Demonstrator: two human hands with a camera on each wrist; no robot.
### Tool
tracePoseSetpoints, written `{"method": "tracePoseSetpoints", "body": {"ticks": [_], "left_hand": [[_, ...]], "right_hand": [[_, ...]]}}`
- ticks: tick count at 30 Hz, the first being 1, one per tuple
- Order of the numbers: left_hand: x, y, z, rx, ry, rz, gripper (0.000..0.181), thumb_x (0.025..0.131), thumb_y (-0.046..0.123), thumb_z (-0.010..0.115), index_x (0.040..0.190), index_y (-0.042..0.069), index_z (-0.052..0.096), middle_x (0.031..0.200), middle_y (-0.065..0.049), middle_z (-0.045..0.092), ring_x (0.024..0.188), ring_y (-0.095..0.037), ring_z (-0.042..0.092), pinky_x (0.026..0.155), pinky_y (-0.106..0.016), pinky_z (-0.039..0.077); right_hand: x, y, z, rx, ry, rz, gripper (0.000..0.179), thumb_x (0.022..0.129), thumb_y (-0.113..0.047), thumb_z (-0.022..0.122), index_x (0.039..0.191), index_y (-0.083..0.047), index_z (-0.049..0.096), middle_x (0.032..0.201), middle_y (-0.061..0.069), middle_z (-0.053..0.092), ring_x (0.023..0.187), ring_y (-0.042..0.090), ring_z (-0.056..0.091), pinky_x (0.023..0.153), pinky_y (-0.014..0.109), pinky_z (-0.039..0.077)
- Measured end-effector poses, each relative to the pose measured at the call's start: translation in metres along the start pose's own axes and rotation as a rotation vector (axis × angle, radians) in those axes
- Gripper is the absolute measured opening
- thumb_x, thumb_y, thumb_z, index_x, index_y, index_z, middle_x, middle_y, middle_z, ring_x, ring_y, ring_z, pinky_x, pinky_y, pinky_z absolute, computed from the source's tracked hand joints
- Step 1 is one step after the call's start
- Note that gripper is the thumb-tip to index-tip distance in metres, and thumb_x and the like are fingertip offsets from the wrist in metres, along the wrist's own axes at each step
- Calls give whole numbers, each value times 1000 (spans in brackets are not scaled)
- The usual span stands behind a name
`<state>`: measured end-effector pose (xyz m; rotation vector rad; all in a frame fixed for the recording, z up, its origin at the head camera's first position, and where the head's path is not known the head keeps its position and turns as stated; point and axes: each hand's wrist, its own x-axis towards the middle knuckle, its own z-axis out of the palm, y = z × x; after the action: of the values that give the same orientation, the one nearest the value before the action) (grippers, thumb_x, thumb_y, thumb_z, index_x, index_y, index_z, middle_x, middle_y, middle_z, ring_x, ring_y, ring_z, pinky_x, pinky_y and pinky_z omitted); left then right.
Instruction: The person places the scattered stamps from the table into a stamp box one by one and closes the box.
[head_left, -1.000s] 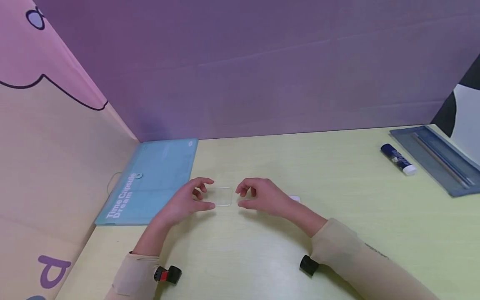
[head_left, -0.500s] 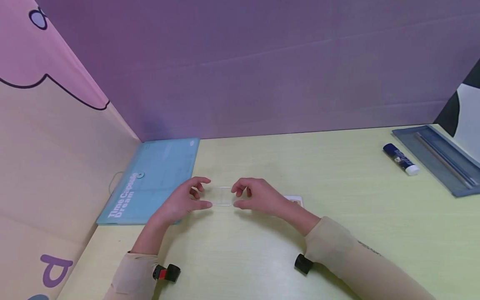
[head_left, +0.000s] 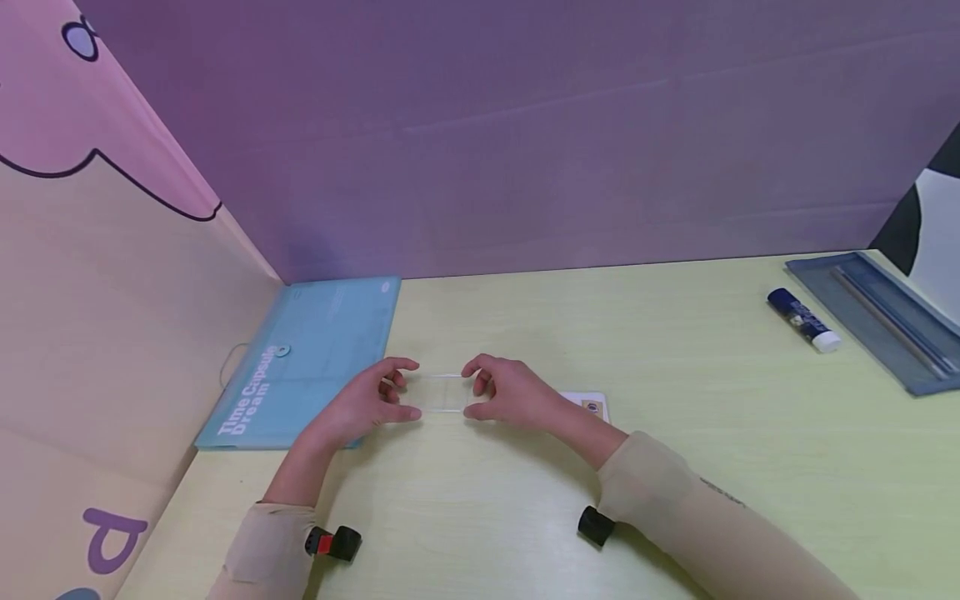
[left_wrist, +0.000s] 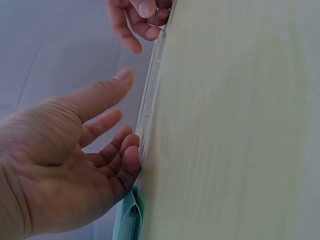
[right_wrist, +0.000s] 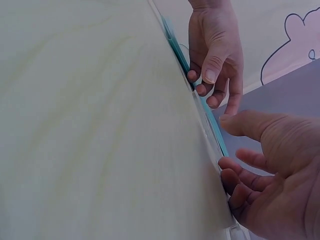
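Note:
Flat on the table, a clear rectangular plastic piece (head_left: 442, 395) lies between the two hands. My left hand (head_left: 366, 398) is at its left end, thumb and index finger spread. In the left wrist view, the lower fingers of the left hand (left_wrist: 75, 155) bend loosely at the end of the clear plastic piece (left_wrist: 152, 75), with the thumb raised away. My right hand (head_left: 517, 393) faces it from the other end, fingertips at the edge. Its fingers (right_wrist: 235, 177) are loosely bent in the right wrist view, beside the table surface. Neither hand pinches the piece.
A blue document folder (head_left: 322, 358) lies under and behind the left hand. Partly hidden by the right forearm is a white card with a small picture (head_left: 592, 407). Farther right are a glue stick (head_left: 802, 319) and a grey-blue zip pouch (head_left: 870, 321). A purple wall (head_left: 525, 167) stands behind.
Both hands have shifted slightly left across the table, the right fingertips coming closer to the clear piece. More of the white card shows beside the right forearm.

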<state>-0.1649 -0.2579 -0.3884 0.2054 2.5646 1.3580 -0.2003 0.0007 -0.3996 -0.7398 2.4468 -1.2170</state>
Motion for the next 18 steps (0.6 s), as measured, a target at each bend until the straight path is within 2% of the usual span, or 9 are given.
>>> {"method": "tracePoseSetpoints", "body": {"ticks": [9,18], "left_hand": [[3,-3,2,47,-34,-7,66,85,10,82,144,5,51,108,-12,50,94,-26,48,79,-36,43],[4,0,4,93,-62,22,62,88,3,77,142,-4,49,107,-11,49,96,-25,47,81,-35,41]], "right_hand": [[5,-1,2,-42,22,20,54,83,-11,83,130,-3,58,91,1,61,67,14,54,69,28,48],[11,-1,6,-116,21,28,57,81,-12,85,131,0,59,84,-1,57,70,13,50,73,27,43]]}}
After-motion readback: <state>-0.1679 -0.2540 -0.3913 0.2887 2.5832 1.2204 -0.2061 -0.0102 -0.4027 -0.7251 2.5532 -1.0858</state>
